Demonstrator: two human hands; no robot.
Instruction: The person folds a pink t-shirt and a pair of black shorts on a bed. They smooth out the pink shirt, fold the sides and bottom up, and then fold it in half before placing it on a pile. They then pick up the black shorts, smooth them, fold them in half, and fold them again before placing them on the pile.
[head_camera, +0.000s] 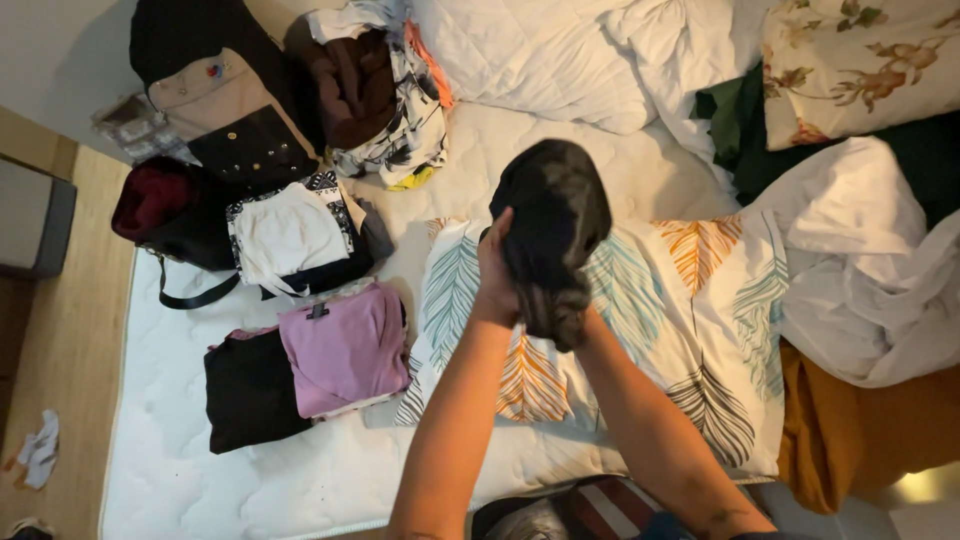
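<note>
The left hand (497, 285) clamps its fingers on a dark garment (551, 235) held above a feather-print sheet (690, 310); the right hand seems buried inside it, its fingers hidden. Folded clothes (345, 350) lie left on the white mattress (200, 460).

The dark garment (553, 225) is soft, matt cloth, bunched and faintly mottled. The mattress (200, 470) has white quilted fabric, dimpled. The leaf-print sheet (700, 300) looks smooth cotton. The pink folded top (345, 350) is matt knit. The floor (70, 330) is wood, slightly glossy.
</note>
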